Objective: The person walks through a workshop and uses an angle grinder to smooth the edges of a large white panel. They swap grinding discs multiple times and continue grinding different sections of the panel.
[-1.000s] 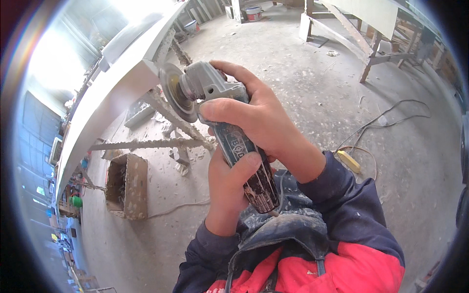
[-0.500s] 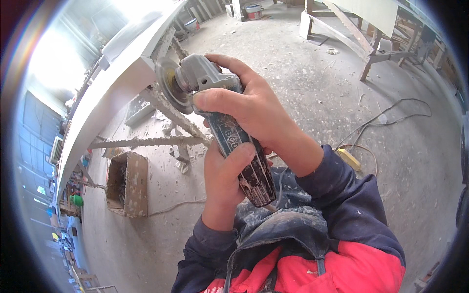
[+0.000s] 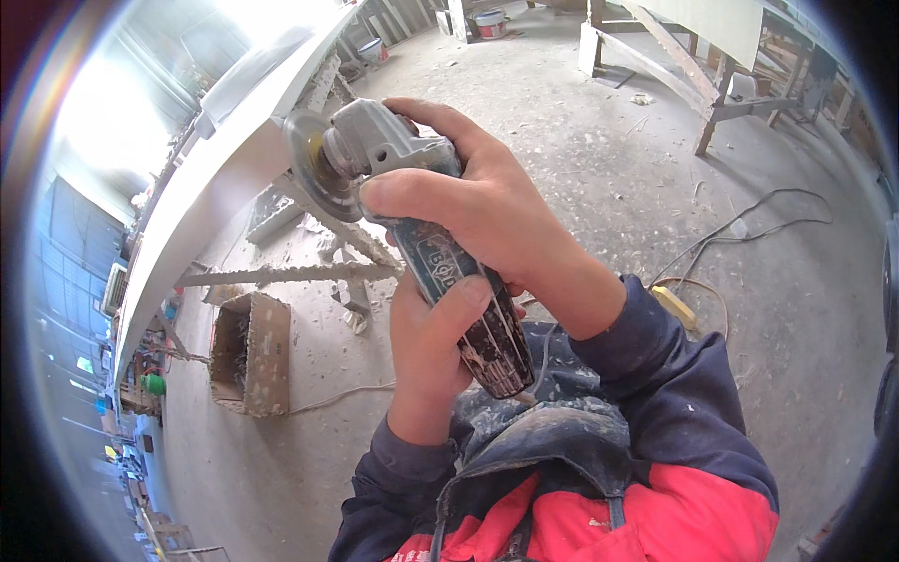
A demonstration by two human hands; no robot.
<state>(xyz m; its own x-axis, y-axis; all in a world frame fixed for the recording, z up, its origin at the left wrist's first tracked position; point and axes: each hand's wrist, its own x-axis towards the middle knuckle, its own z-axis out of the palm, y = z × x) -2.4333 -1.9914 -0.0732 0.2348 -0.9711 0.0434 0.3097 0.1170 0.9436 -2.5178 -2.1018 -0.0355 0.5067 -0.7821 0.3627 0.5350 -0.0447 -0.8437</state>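
Angle grinder (image 3: pixel 433 247) clasped firmly in both hands: right hand (image 3: pixel 501 211) around its neck, left hand (image 3: pixel 429 339) lower down. Disc (image 3: pixel 305 170) beside the white table's (image 3: pixel 211 178) corner; contact indeterminable. Pale outlined lettering (image 3: pixel 443 266) between the thumbs.

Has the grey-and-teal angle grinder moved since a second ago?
Yes: the grinder has shifted left, closer in view to the long white panel.

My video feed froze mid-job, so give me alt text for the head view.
A person's left hand and right hand grip an angle grinder, its disc beside a white panel; contact is unclear. An open cardboard box sits on the dusty floor at left.
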